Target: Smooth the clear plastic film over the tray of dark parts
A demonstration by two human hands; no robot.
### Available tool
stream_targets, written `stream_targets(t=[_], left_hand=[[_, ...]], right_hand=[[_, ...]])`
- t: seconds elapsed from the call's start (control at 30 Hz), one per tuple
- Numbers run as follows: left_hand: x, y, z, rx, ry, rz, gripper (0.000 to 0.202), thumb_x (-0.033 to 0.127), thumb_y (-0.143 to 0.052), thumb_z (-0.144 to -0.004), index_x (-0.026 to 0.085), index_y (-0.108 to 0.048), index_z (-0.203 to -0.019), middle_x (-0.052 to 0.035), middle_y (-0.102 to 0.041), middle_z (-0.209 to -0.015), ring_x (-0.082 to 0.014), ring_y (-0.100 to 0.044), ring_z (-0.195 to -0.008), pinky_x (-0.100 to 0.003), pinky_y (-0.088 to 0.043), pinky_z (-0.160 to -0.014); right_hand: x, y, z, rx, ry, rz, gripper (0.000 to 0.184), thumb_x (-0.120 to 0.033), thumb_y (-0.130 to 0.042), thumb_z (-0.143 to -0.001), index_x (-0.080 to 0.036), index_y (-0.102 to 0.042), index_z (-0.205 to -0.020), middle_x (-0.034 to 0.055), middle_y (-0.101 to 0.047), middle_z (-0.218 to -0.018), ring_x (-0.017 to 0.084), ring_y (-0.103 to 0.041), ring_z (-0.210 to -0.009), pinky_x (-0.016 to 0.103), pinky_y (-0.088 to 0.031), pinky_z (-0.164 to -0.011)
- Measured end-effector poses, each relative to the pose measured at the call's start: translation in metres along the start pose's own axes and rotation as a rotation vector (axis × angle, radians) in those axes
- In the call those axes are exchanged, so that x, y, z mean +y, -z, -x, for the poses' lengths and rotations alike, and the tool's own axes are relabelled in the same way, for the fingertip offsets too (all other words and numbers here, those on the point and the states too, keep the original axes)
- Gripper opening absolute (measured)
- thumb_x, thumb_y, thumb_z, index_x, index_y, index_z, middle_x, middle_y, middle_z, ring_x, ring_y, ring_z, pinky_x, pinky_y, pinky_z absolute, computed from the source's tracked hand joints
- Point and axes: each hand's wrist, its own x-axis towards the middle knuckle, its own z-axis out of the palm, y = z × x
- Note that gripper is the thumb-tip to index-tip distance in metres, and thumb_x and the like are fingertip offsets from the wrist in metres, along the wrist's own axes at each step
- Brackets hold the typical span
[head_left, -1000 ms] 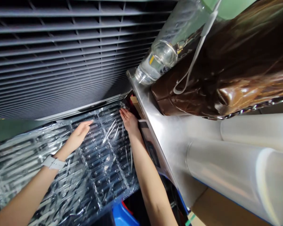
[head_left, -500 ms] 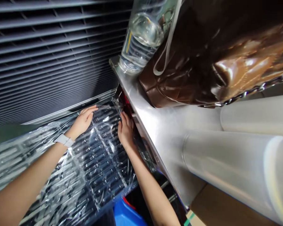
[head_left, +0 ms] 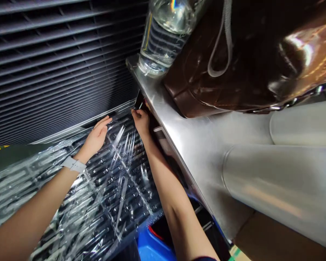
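Observation:
A dark slotted tray covered in clear stretch film lies below me. My left hand, with a white watch on its wrist, rests flat on the film near the tray's far edge, fingers stretched out. My right hand is at the tray's far right corner, fingers curled on the film's edge beside a steel shelf.
A dark louvred panel stands behind the tray. On the steel shelf sit a water bottle, a brown glossy bag and big rolls of film. A blue bin is below.
My right hand has moved up along the film to the tray's far right corner. My left hand has barely shifted. The view has tilted slightly.

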Motion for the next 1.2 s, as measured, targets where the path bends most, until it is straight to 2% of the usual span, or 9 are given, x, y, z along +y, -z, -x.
stream_targets(t=[0.13, 0.3, 0.43, 0.53, 0.6, 0.77, 0.87, 0.97, 1.2], left_hand=[[-0.021, 0.026, 0.034, -0.023, -0.045, -0.114, 0.045, 0.037, -0.033, -0.099, 0.020, -0.058, -0.132, -0.0076, -0.052, -0.148, -0.0191, -0.043, -0.140, -0.038, -0.031, -0.120], [-0.069, 0.072, 0.094, 0.061, 0.098, -0.411, 0.046, 0.043, -0.037, -0.099, 0.024, -0.058, -0.135, -0.0103, -0.050, -0.149, -0.0336, -0.036, -0.143, -0.058, -0.018, -0.121], [-0.099, 0.113, 0.121, 0.141, 0.256, -0.561, 0.055, 0.047, -0.030, -0.099, 0.016, -0.059, -0.134, -0.0162, -0.061, -0.136, -0.0382, -0.056, -0.124, -0.061, -0.029, -0.113], [-0.111, 0.133, 0.127, 0.080, 0.306, -0.560, 0.057, 0.051, -0.030, -0.095, 0.016, -0.066, -0.123, -0.0146, -0.072, -0.113, -0.0357, -0.064, -0.106, -0.053, -0.046, -0.101], [-0.115, 0.138, 0.127, 0.055, 0.325, -0.532, 0.053, 0.052, -0.032, -0.094, 0.020, -0.069, -0.115, -0.0113, -0.073, -0.108, -0.0336, -0.065, -0.101, -0.049, -0.049, -0.098], [-0.119, 0.134, 0.125, 0.160, 0.399, -0.401, 0.040, 0.051, -0.043, -0.091, 0.025, -0.071, -0.101, -0.0053, -0.074, -0.110, -0.0280, -0.065, -0.106, -0.044, -0.047, -0.103], [-0.122, 0.133, 0.126, 0.206, 0.469, -0.303, 0.035, 0.051, -0.048, -0.090, 0.025, -0.069, -0.100, -0.0014, -0.074, -0.110, -0.0224, -0.065, -0.108, -0.034, -0.048, -0.101], [-0.125, 0.135, 0.127, 0.228, 0.540, -0.289, 0.037, 0.049, -0.045, -0.091, 0.023, -0.068, -0.104, -0.0015, -0.072, -0.106, -0.0209, -0.065, -0.101, -0.034, -0.049, -0.096], [-0.124, 0.146, 0.131, 0.091, 0.526, -0.280, 0.038, 0.046, -0.054, -0.082, 0.024, -0.065, -0.111, 0.0009, -0.068, -0.117, -0.0190, -0.061, -0.107, -0.033, -0.043, -0.100]], right_hand=[[-0.002, 0.001, 0.003, 0.057, 0.000, 0.081, 0.029, -0.032, -0.052, -0.095, -0.022, -0.049, -0.068, -0.0021, -0.053, -0.064, 0.016, -0.051, -0.068, 0.029, -0.043, -0.071], [-0.004, 0.006, 0.007, 0.021, 0.061, 0.157, 0.028, -0.037, -0.053, -0.095, -0.023, -0.047, -0.072, -0.0005, -0.051, -0.072, 0.018, -0.048, -0.073, 0.032, -0.039, -0.077], [0.004, 0.005, -0.001, -0.017, 0.055, 0.139, 0.028, -0.038, -0.052, -0.095, -0.023, -0.044, -0.072, -0.0010, -0.050, -0.073, 0.018, -0.048, -0.074, 0.032, -0.038, -0.078], [0.013, 0.003, -0.009, -0.063, 0.030, 0.096, 0.030, -0.038, -0.050, -0.095, -0.023, -0.044, -0.070, -0.0035, -0.048, -0.067, 0.015, -0.048, -0.068, 0.029, -0.039, -0.070], [0.018, 0.002, -0.014, -0.082, 0.026, 0.064, 0.029, -0.038, -0.050, -0.095, -0.023, -0.046, -0.071, -0.0042, -0.050, -0.066, 0.014, -0.049, -0.066, 0.027, -0.040, -0.067], [0.025, 0.000, -0.015, -0.055, 0.067, 0.010, 0.024, -0.037, -0.054, -0.094, -0.021, -0.051, -0.076, -0.0020, -0.057, -0.073, 0.014, -0.053, -0.071, 0.026, -0.043, -0.071], [0.026, -0.002, -0.012, -0.017, 0.107, -0.009, 0.025, -0.040, -0.054, -0.093, -0.020, -0.054, -0.079, -0.0005, -0.059, -0.077, 0.014, -0.055, -0.075, 0.026, -0.044, -0.074], [0.026, -0.002, -0.009, 0.018, 0.140, -0.019, 0.028, -0.045, -0.053, -0.094, -0.020, -0.055, -0.082, -0.0004, -0.060, -0.077, 0.014, -0.056, -0.074, 0.026, -0.045, -0.073], [0.017, 0.002, 0.000, 0.094, 0.186, 0.010, 0.037, -0.053, -0.044, -0.098, -0.019, -0.058, -0.091, 0.0022, -0.063, -0.082, 0.015, -0.058, -0.074, 0.029, -0.048, -0.070]])
